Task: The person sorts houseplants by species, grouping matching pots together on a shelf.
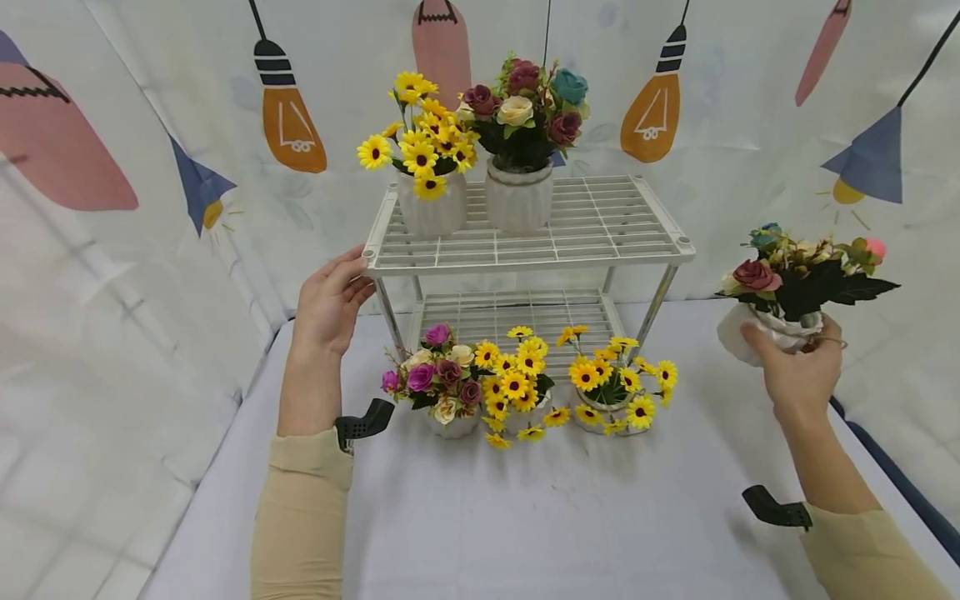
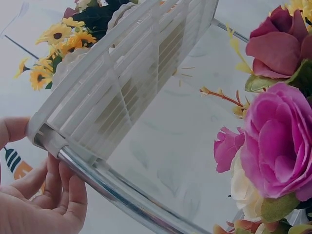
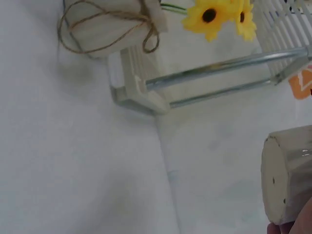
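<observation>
A white two-tier wire shelf (image 1: 592, 225) on metal posts stands on the table. My left hand (image 1: 327, 304) holds its upper front left corner; in the left wrist view curled fingers (image 2: 63, 187) lie beside the metal post (image 2: 112, 192). Out to the right, above the table, my right hand (image 1: 806, 375) grips a white pot (image 1: 772, 333) of mixed artificial roses (image 1: 757, 275). The right wrist view shows that pot's base (image 3: 275, 180) tipped sideways, with most of the hand out of frame.
On the top tier stand a pot of yellow daisies (image 1: 431, 204) and a pot of mixed roses (image 1: 519, 196). Before the shelf are a purple-and-cream rose pot (image 1: 453, 427) and two yellow daisy pots. A patterned white curtain (image 1: 525, 25) hangs behind.
</observation>
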A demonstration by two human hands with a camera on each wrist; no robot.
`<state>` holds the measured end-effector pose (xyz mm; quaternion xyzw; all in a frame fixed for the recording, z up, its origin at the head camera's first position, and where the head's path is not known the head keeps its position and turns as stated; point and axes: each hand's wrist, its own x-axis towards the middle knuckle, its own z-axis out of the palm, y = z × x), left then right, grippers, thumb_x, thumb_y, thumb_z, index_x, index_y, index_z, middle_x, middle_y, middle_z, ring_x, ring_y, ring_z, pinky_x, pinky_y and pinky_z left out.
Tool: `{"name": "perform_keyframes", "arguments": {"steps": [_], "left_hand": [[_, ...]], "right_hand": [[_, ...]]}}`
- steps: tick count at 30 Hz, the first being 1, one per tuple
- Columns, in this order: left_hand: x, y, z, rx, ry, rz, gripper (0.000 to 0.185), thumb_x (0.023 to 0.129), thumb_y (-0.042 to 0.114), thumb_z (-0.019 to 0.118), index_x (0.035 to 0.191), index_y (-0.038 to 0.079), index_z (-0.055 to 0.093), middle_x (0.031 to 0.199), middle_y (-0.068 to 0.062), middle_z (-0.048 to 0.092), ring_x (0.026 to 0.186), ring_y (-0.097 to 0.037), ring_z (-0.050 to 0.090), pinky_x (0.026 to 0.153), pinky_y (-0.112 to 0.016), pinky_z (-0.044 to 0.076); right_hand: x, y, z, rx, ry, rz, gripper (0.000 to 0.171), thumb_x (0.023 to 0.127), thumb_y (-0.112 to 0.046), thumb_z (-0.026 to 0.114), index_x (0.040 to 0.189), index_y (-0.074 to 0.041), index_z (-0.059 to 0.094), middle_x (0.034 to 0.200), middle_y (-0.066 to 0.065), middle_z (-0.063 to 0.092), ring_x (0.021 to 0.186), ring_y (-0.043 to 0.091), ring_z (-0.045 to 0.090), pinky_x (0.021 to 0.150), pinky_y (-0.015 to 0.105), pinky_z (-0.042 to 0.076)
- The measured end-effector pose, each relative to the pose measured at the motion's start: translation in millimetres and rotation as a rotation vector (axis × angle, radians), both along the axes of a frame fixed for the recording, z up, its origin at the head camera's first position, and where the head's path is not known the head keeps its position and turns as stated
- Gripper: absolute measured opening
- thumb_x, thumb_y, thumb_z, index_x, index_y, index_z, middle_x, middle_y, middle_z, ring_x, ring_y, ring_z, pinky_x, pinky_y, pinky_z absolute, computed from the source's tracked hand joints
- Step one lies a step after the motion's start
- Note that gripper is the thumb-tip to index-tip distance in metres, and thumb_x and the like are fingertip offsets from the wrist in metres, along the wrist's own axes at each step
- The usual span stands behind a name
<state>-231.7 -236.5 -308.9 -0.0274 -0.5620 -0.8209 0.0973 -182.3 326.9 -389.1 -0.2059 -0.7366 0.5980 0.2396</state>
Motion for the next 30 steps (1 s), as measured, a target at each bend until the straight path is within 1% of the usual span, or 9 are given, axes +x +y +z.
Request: {"name": "perform_keyframes", "arguments": {"steps": [3, 6, 10, 14, 17, 20, 24, 30], "left_hand": [[-0.8, 1, 0.5, -0.003, 0.004, 0.003, 0.050, 0.103, 0.011, 0.063, 0.146, -0.010, 0.047, 0.120, -0.009, 0.063, 0.102, -0.018, 0.059, 0.095, -0.028, 0.046], [-1.0, 1, 0.5, -0.006, 0.003, 0.008, 0.049, 0.104, 0.011, 0.062, 0.146, -0.010, 0.047, 0.120, -0.009, 0.062, 0.102, -0.018, 0.058, 0.094, -0.028, 0.046], [-0.5, 2, 0.5, -0.006, -0.003, 0.008, 0.048, 0.104, 0.011, 0.062, 0.145, -0.009, 0.048, 0.120, -0.008, 0.062, 0.102, -0.018, 0.058, 0.094, -0.029, 0.045], [-0.3, 2, 0.7, -0.008, -0.004, 0.008, 0.049, 0.104, 0.012, 0.063, 0.145, -0.009, 0.049, 0.120, -0.008, 0.063, 0.103, -0.018, 0.058, 0.095, -0.029, 0.045], [-0.5, 2, 1.5, -0.012, -0.001, 0.012, 0.049, 0.104, 0.012, 0.062, 0.146, -0.010, 0.048, 0.121, -0.008, 0.062, 0.103, -0.018, 0.059, 0.095, -0.029, 0.045], [-0.9, 2, 2.0, -0.012, 0.001, 0.014, 0.049, 0.104, 0.012, 0.062, 0.146, -0.010, 0.048, 0.122, -0.008, 0.062, 0.104, -0.018, 0.058, 0.095, -0.029, 0.045], [-1.3, 2, 1.2, -0.012, -0.007, 0.021, 0.049, 0.103, 0.012, 0.063, 0.145, -0.009, 0.049, 0.122, -0.009, 0.062, 0.103, -0.018, 0.058, 0.095, -0.029, 0.045], [-1.1, 2, -0.6, -0.010, -0.015, 0.026, 0.050, 0.102, 0.014, 0.065, 0.145, -0.009, 0.050, 0.121, -0.008, 0.063, 0.103, -0.018, 0.058, 0.095, -0.029, 0.045]], "right_hand": [[4.1, -10, 17.7, 0.000, 0.049, 0.018, 0.083, 0.089, -0.022, 0.083, 0.155, -0.032, 0.034, 0.155, -0.007, 0.036, 0.143, 0.012, 0.032, 0.118, 0.037, 0.030], [8.0, -18, 34.5, 0.025, 0.085, 0.036, 0.081, 0.089, -0.019, 0.083, 0.154, -0.031, 0.035, 0.153, -0.007, 0.038, 0.142, 0.012, 0.034, 0.116, 0.037, 0.034], [11.4, -27, 54.3, -0.005, 0.199, 0.063, 0.081, 0.085, -0.009, 0.085, 0.151, -0.027, 0.041, 0.149, -0.004, 0.043, 0.139, 0.014, 0.039, 0.113, 0.034, 0.038], [13.4, -34, 72.5, -0.069, 0.332, 0.098, 0.080, 0.082, -0.001, 0.086, 0.148, -0.022, 0.045, 0.147, -0.001, 0.046, 0.137, 0.016, 0.042, 0.110, 0.031, 0.041], [13.5, -40, 85.2, -0.128, 0.448, 0.143, 0.079, 0.081, 0.007, 0.084, 0.146, -0.019, 0.047, 0.147, 0.003, 0.047, 0.137, 0.019, 0.043, 0.109, 0.029, 0.042], [12.4, -47, 95.9, -0.168, 0.531, 0.190, 0.079, 0.079, 0.013, 0.082, 0.145, -0.015, 0.048, 0.147, 0.005, 0.048, 0.138, 0.021, 0.044, 0.108, 0.028, 0.043], [8.4, -56, 109.0, -0.180, 0.562, 0.236, 0.079, 0.079, 0.013, 0.082, 0.145, -0.015, 0.049, 0.147, 0.006, 0.049, 0.137, 0.021, 0.044, 0.108, 0.028, 0.043], [-0.3, -71, 127.5, -0.173, 0.581, 0.279, 0.080, 0.079, 0.010, 0.084, 0.145, -0.016, 0.048, 0.147, 0.006, 0.049, 0.137, 0.022, 0.045, 0.111, 0.034, 0.041]]}}
